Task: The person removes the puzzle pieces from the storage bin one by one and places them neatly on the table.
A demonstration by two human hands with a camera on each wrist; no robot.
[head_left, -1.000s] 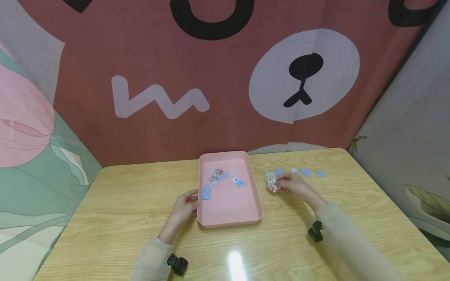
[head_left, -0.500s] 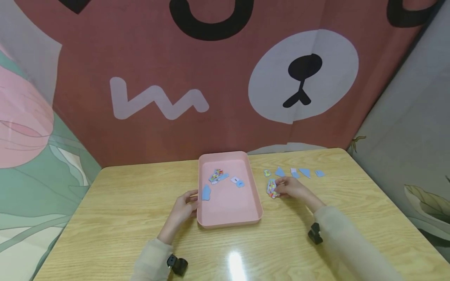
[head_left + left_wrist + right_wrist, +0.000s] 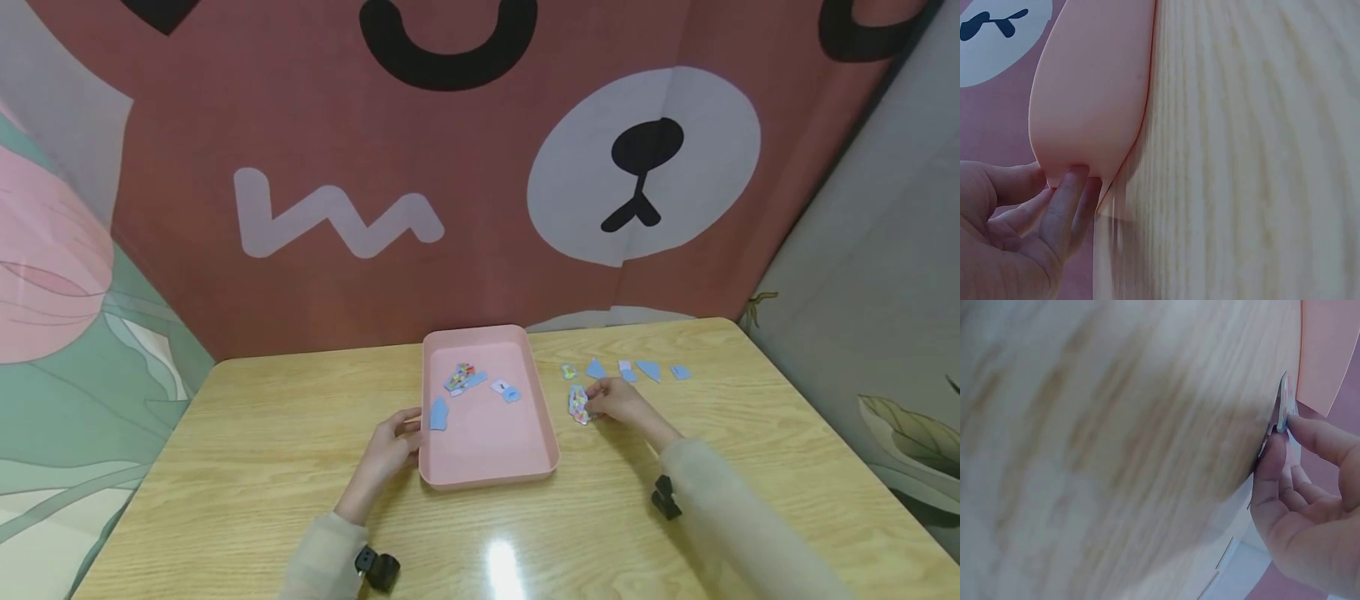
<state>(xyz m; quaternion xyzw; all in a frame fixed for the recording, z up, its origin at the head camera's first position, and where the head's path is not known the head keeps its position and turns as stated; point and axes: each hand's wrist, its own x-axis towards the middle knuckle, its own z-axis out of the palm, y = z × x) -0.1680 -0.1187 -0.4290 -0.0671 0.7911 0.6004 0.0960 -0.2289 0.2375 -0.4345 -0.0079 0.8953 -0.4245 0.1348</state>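
My left hand (image 3: 393,442) grips the left side of a pink tray (image 3: 491,482). In the left wrist view, some fingertips (image 3: 1079,170) lie on its outer wall and others meet its rim. To the right of the tray, my right hand (image 3: 621,402) pinches a multicoloured jigsaw puzzle piece (image 3: 577,405) between thumb and forefinger, close over the table. Seen edge-on in the right wrist view, the puzzle piece (image 3: 1285,403) looks thin and flat. In the tray lie blue puzzle pieces (image 3: 438,414), a patterned one (image 3: 461,377) and a white-and-blue pair (image 3: 506,390).
Several puzzle pieces form a row behind my right hand: a small patterned one (image 3: 569,372), then blue ones (image 3: 649,370) further right. They lie on a wooden table (image 3: 262,450). A cloth printed with a bear (image 3: 480,283) hangs at the table's back edge.
My right hand has drawn the multicoloured puzzle piece a little nearer the front, away from the small patterned one in the row. The left hand and tray have stayed put.
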